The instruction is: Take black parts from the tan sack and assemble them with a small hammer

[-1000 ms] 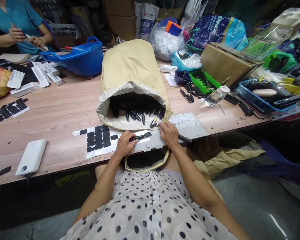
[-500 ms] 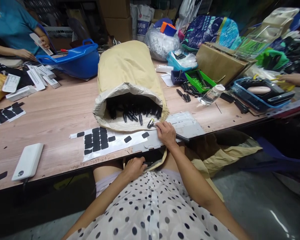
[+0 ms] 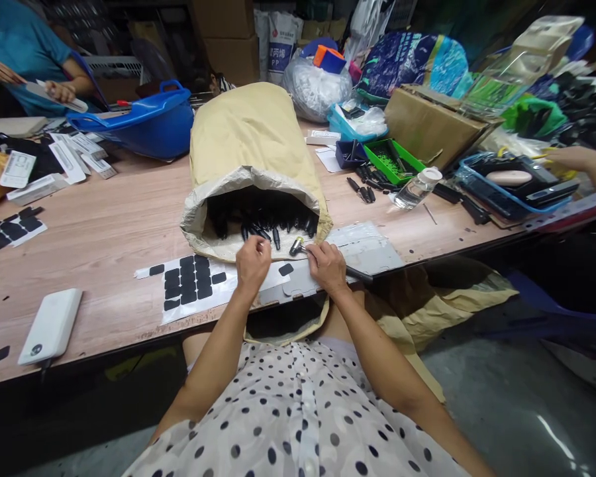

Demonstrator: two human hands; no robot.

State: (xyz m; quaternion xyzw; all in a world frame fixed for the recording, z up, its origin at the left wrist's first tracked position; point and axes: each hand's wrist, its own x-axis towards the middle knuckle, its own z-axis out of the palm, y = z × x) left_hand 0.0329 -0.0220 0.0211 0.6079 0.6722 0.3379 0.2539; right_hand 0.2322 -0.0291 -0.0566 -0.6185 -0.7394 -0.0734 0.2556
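Observation:
My right hand (image 3: 328,266) is wrapped round a small hammer (image 3: 296,246), whose shiny head has a yellowish face and whose black handle runs out to the right. The hammer lies low over the grey board at the table edge. My left hand (image 3: 253,265) is at the mouth of a tan woven sack (image 3: 253,132), its fingers curled together; what they hold, if anything, is hidden. Several black tapered plastic parts (image 3: 277,238) lie inside the sack's mouth. Below the left hand is a white sheet with black rounded stickers (image 3: 189,278).
A white power bank (image 3: 52,326) lies at left, a blue basin (image 3: 139,122) behind it. Toward the right are a green tray (image 3: 395,161), a clear bottle (image 3: 418,189) and a blue basket (image 3: 514,185). Another open sack (image 3: 288,324) rests at my lap. A co-worker (image 3: 24,66) sits far left.
My left hand has risen from the sack at my lap to the mouth of the sack on the table. My right hand stays on the hammer. The co-worker's hands have shifted.

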